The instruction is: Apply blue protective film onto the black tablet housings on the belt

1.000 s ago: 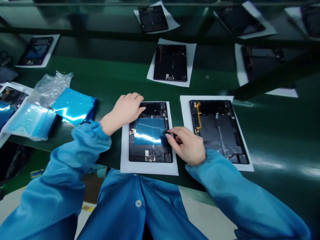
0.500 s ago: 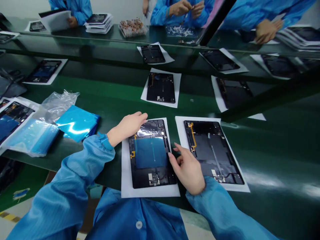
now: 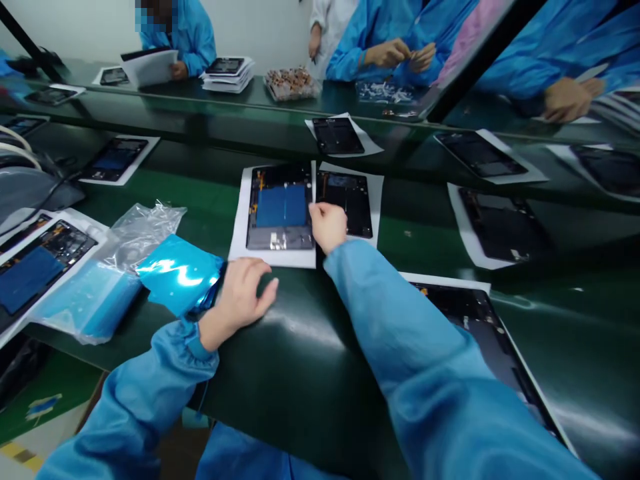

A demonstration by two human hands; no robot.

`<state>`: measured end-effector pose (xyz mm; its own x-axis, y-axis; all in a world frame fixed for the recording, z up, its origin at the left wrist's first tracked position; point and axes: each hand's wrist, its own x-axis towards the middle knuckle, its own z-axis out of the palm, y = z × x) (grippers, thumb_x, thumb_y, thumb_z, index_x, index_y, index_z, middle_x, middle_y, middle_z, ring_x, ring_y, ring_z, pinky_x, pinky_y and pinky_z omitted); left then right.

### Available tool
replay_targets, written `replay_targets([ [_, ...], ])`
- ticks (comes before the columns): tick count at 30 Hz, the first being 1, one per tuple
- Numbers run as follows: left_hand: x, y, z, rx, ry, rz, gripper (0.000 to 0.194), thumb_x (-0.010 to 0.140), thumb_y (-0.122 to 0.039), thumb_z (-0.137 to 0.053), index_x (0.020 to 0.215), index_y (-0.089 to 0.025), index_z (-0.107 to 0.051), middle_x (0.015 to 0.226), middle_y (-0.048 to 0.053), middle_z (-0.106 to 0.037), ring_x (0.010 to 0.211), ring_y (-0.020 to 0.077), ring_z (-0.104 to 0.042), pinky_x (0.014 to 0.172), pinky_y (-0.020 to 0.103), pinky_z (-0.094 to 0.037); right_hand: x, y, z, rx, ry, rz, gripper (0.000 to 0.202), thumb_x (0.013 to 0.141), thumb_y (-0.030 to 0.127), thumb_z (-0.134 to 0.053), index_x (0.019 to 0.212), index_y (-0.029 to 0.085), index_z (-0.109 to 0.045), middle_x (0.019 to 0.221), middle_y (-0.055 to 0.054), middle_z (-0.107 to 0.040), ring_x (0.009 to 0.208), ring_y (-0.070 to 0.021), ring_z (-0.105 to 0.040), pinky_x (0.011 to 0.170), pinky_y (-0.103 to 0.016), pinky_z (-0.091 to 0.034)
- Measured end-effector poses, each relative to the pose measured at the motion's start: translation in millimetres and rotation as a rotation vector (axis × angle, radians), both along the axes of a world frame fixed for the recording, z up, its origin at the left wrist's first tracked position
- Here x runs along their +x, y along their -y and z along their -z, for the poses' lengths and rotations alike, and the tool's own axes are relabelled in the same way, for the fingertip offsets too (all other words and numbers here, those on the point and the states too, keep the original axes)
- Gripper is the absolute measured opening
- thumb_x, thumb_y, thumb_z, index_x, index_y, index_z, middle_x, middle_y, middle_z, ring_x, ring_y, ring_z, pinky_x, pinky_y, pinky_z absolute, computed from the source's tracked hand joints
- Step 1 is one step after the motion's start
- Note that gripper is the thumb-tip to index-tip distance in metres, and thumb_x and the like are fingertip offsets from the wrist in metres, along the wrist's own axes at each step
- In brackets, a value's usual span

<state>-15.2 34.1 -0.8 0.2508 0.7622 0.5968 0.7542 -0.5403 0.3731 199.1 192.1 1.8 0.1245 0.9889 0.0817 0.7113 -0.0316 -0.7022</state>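
Two hands out: right hand (image 3: pixel 327 227) pinches the white sheet (image 3: pixel 273 257) under the tablet frame (image 3: pixel 280 208). Left hand (image 3: pixel 245 297) lies spread flat on the belt (image 3: pixel 300 360). Best to slide it flat, edges squared.

Noted on bench (image 3: pixel 300 373): two tablet housings on paper sheets side by side, left one (image 3: pixel 280 208) touching right one (image 3: pixel 350 197); film stack (image 3: pixel 180 273) lying nearer, left.

Ten tablet chassis (image 3: pixel 279 208) on white sheets, one blue film stack (image 3: pixel 177 273), one parts tray (image 3: pixel 291 83).
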Motion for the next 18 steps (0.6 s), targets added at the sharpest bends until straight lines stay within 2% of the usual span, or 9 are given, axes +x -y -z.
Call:
replay_targets([
  [3, 7.7, 1.3, 11.1, -0.168, -0.115, 0.136, 0.015, 0.104, -0.037, -0.059, 0.114, -0.027, -0.064, 0.103, 0.011, -0.074, 0.096, 0.0305, -0.073, 0.083, 0.048, -0.059, -38.3, -79.6, -6.5, -0.06, 0.05, 0.066, 0.034, 0.109, 0.044, -0.058, 0.104, 0.015, -0.075, 0.11, -0.012, -0.077, 0.105, -0.0251, -0.073, 0.101, -0.044, -0.057],
  [4, 9.6, -0.1, 11.5, -0.221, -0.147, 0.162, 0.017, 0.104, -0.037, -0.059, 0.117, -0.027, -0.065, 0.104, 0.011, -0.075, 0.098, 0.0311, -0.073, 0.084, 0.049, -0.06, -46.8, -96.6, -7.5, -0.079, 0.065, 0.078, 0.033, 0.108, 0.046, -0.063, 0.111, 0.015, -0.074, 0.114, -0.01, -0.077, 0.106, -0.0235, -0.073, 0.101, -0.045, -0.058],
  [6, 11.3, -3.6, 10.3, -0.316, -0.196, 0.184, 0.02, 0.105, -0.038, -0.059, 0.121, -0.029, -0.066, 0.109, 0.012, -0.076, 0.101, 0.0326, -0.074, 0.086, 0.051, -0.062, -53.8, -114.5, -7.0, -0.106, 0.099, 0.093, 0.036, 0.106, 0.048, -0.069, 0.12, 0.015, -0.072, 0.12, -0.01, -0.075, 0.109, -0.0226, -0.073, 0.101, -0.046, -0.06],
  [8, 10.9, -6.1, 9.7, -0.392, -0.225, 0.185, 0.022, 0.106, -0.038, -0.057, 0.124, -0.03, -0.066, 0.112, 0.013, -0.075, 0.105, 0.0346, -0.073, 0.088, 0.054, -0.062, -44.1, -112.8, -4.2, -0.111, 0.143, 0.103, 0.034, 0.108, 0.043, -0.064, 0.121, 0.013, -0.073, 0.12, -0.014, -0.075, 0.112, -0.0253, -0.072, 0.103, -0.045, -0.058],
  [11, 10.3, -7.5, 12.0, -0.473, -0.241, 0.188, 0.025, 0.107, -0.036, -0.054, 0.129, -0.031, -0.064, 0.119, 0.014, -0.074, 0.114, 0.0368, -0.071, 0.096, 0.059, -0.06, -1.2, -84.2, -0.3, -0.097, 0.232, 0.138, 0.031, 0.108, 0.036, -0.059, 0.123, 0.014, -0.074, 0.125, -0.02, -0.074, 0.121, -0.0321, -0.07, 0.108, -0.047, -0.053],
  [13, 11.1, -7.9, 13.8, -0.503, -0.243, 0.199, 0.026, 0.108, -0.036, -0.053, 0.131, -0.029, -0.064, 0.123, 0.015, -0.074, 0.119, 0.0368, -0.07, 0.1, 0.059, -0.059, 35.8, -59.0, 0.3, -0.111, 0.298, 0.197, 0.032, 0.103, 0.033, -0.064, 0.128, 0.015, -0.073, 0.135, -0.022, -0.069, 0.126, -0.0366, -0.067, 0.111, -0.051, -0.05],
  [15, 12.4, -8.6, 14.3, -0.52, -0.247, 0.211, 0.027, 0.109, -0.037, -0.052, 0.131, -0.026, -0.063, 0.125, 0.016, -0.073, 0.121, 0.0363, -0.068, 0.103, 0.057, -0.057, 67.7, -38.9, 1.0, -0.171, 0.344, 0.28, 0.036, 0.097, 0.031, -0.072, 0.127, 0.01, -0.071, 0.138, -0.028, -0.065, 0.128, -0.0418, -0.065, 0.11, -0.056, -0.05],
  [17, 13.1, -9.3, 13.2, -0.529, -0.254, 0.216, 0.029, 0.109, -0.038, -0.053, 0.131, -0.023, -0.063, 0.125, 0.017, -0.073, 0.122, 0.0358, -0.068, 0.105, 0.056, -0.056, 87.4, -29.5, 4.2, -0.253, 0.353, 0.355, 0.036, 0.094, 0.028, -0.077, 0.122, 0.005, -0.072, 0.133, -0.032, -0.065, 0.128, -0.044, -0.065, 0.108, -0.058, -0.052],
  [18, 13.1, -9.6, 12.2, -0.53, -0.258, 0.214, 0.029, 0.109, -0.038, -0.052, 0.131, -0.023, -0.063, 0.124, 0.017, -0.072, 0.122, 0.0356, -0.067, 0.106, 0.055, -0.056, 92.3, -29.1, 6.7, -0.291, 0.343, 0.384, 0.035, 0.094, 0.027, -0.078, 0.121, 0.005, -0.072, 0.131, -0.031, -0.066, 0.127, -0.0424, -0.066, 0.107, -0.058, -0.053],
])
